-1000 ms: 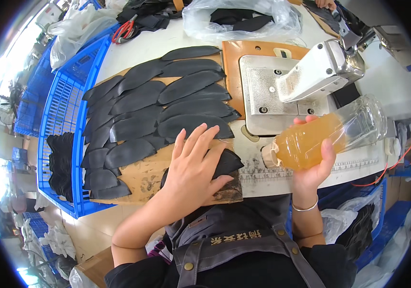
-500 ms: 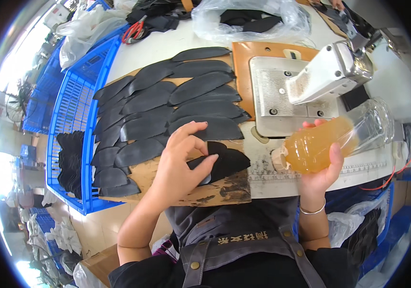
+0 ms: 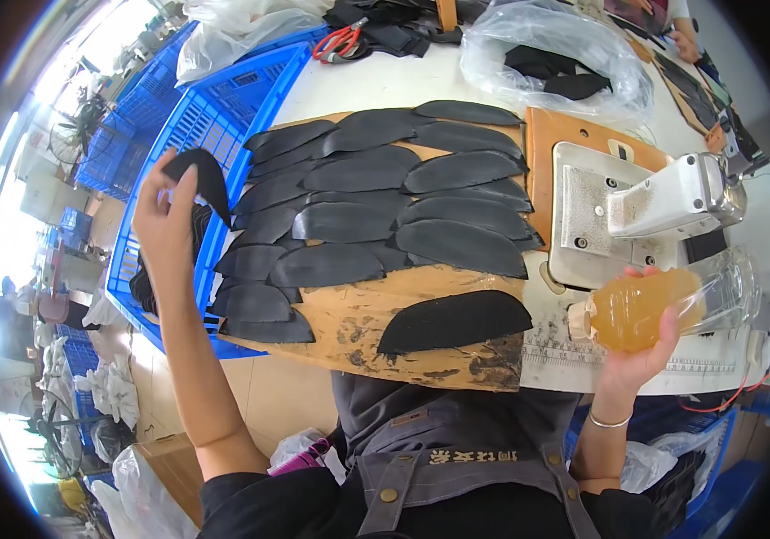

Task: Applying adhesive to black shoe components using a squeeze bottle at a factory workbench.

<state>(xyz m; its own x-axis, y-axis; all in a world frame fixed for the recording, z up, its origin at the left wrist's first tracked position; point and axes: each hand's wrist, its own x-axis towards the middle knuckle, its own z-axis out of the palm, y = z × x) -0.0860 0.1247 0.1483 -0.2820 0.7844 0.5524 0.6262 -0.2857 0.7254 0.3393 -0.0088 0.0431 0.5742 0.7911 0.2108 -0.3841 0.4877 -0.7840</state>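
Observation:
My left hand (image 3: pixel 159 216), out at the left, pinches a curved black leaf-shaped pad (image 3: pixel 209 184) between thumb and fingers, over the blue crate (image 3: pixel 268 112). A transparent bottle of amber liquid (image 3: pixel 644 310) lies tilted on its side in my right hand (image 3: pixel 638 361), fingers wrapped round it. Its taped neck points left, over the white table edge. One matte black leaf-shaped pad (image 3: pixel 457 322) lies alone on the near part of the brown board (image 3: pixel 345 314). Behind it, overlapping rows of smoother, dark leaf-shaped pieces (image 3: pixel 354 220) cover the board.
Right of the board stands a white metal bench device (image 3: pixel 672 198) on an orange base (image 3: pixel 547 135). Red-handled scissors (image 3: pixel 340 42) and a clear bag of black pieces (image 3: pixel 556 67) lie at the back. Another person's hand (image 3: pixel 686 45) shows at far right.
My left hand has moved from the near board to the crate at left, now with a pad in it. One pad stays on the board. The view has shifted; my right hand keeps the bottle.

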